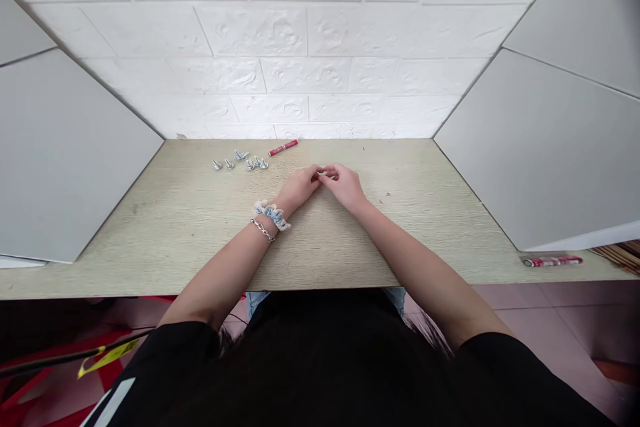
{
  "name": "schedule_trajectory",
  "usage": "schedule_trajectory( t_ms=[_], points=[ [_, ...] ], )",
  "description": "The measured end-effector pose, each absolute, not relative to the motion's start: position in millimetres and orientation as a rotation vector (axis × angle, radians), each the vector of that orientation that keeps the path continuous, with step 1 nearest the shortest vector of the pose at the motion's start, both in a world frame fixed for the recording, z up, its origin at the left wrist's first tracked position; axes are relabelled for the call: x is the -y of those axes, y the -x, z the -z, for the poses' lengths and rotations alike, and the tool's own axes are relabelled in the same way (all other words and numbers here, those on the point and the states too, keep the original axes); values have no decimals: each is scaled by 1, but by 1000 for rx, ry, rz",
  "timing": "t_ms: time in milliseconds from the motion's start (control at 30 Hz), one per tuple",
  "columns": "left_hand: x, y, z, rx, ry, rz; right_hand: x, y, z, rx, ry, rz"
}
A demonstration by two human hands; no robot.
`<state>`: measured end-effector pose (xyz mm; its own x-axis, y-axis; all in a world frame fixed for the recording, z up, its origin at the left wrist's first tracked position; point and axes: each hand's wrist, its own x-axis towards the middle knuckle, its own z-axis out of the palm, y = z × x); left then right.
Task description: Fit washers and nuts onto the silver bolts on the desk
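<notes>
My left hand (pixel 302 185) and my right hand (pixel 344 185) meet fingertip to fingertip just above the middle of the table. Both sets of fingers are pinched closed, and whatever lies between them is hidden or too small to name. Left of my hands, several silver bolts (pixel 250 165) with wide washers or flanges stand or lie on the wood, some of them bunched together. A red marker-like tube (pixel 283 147) rests behind my left hand, close to the wall. Around my left wrist are a blue and white scrunchie (pixel 273 215) and a silver chain bracelet (pixel 263 230).
The pale wooden table (pixel 165 233) ends at a white brick-pattern wall (pixel 285 73). Grey panels stand at the left (pixel 65 147) and right (pixel 550 160). At the front right edge lies a red tube in clear wrapping (pixel 553 261), beside some brown sticks (pixel 620 257).
</notes>
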<state>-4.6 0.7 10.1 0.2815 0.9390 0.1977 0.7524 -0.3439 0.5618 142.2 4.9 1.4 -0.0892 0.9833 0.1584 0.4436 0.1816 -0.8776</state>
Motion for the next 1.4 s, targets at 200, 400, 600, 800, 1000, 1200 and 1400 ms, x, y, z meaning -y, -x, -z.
schedule_trajectory(
  t_ms=[200, 400, 600, 800, 1000, 1200, 1400],
  points=[
    [-1, 4, -7, -1505, -2241, -894, -5, -144, -8, 1555, 1252, -1139],
    [-2, 3, -2, -1422, -2313, -995, -2, -143, -13, 1511, 1176, -1159],
    [-3, 1, 0, -1353, -2189, -1105, -6, -142, -10, 1384, 1179, -1176],
    [-1, -1, -2, -1305, -2062, -1214, -10, -142, -14, 1103, 1114, -1306],
    [5, -6, -12, -1364, -1966, -1295, -4, -141, -25, 760, 975, -1590],
    [7, -7, -21, -1481, -1785, -1217, -1, -141, -25, 638, 901, -1661],
    [4, -3, -19, -1456, -1650, -1152, -5, -144, -21, 812, 954, -1624]
  ],
)
